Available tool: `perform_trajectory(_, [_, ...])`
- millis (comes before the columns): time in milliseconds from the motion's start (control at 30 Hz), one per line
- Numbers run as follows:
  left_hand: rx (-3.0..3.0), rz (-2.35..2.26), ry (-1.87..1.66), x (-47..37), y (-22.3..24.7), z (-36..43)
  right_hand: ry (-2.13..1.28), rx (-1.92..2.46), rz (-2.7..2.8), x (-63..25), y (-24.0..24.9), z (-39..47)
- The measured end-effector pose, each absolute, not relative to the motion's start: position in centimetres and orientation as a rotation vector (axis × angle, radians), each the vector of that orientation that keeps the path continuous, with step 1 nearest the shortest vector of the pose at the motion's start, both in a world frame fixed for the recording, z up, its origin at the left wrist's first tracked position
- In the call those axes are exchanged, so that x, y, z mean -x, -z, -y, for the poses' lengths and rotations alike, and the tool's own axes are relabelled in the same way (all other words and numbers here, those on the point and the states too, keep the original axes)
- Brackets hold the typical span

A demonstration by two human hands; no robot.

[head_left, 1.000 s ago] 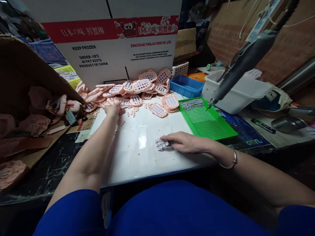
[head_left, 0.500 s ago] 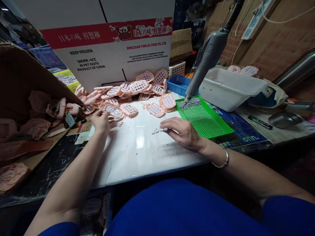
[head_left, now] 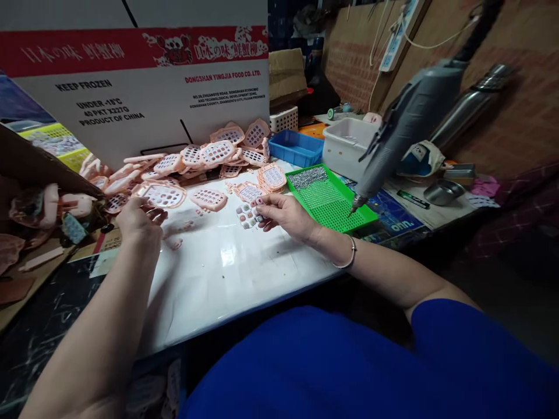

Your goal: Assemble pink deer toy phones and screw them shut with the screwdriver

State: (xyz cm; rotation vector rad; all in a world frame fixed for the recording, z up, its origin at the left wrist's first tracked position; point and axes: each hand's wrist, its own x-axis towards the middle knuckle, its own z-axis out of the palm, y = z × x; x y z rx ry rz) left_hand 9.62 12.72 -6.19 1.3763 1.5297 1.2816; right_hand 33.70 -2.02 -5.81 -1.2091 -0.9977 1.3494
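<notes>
My right hand pinches a small button pad with several round keys above the white work surface. At the left, the fingers of my left hand curl at the near edge of a pink shell frame; what lies between them is hard to make out. Another pink shell with holes rests flat between the hands. Behind my right hand are small stacked pink pieces. A grey electric screwdriver hangs over a green tray that holds small metal screws.
A heap of pink shells lies before a large white carton. Blue and white bins stand behind the green tray. A brown box with pink parts is at the left.
My right hand has lifted and turned the button pad so its keys show. The screwdriver has swung right relative to the tray. The whole view has shifted to the right.
</notes>
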Motion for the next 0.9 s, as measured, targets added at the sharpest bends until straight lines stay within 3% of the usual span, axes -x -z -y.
perform_trajectory(367, [-0.604,-1.116,-1.171,-15.8,5.9,-0.5,-1.213,1.142,1.230,-33.8,7.6,2.0])
perform_trajectory(433, [-0.472,-1.022,-1.120,-16.5,6.5,1.0,-0.990,1.120,1.419,-33.9,8.1,2.3])
perform_trajectory(667, [-0.428,-0.785,-1.094,-17.3,8.6,3.7,0.343,0.737,2.298,-34.3,10.1,2.7])
perform_trajectory(900, [-0.566,-0.760,-1.151,-16.1,10.9,4.3,0.517,0.702,2.567,-33.0,10.5,3.6])
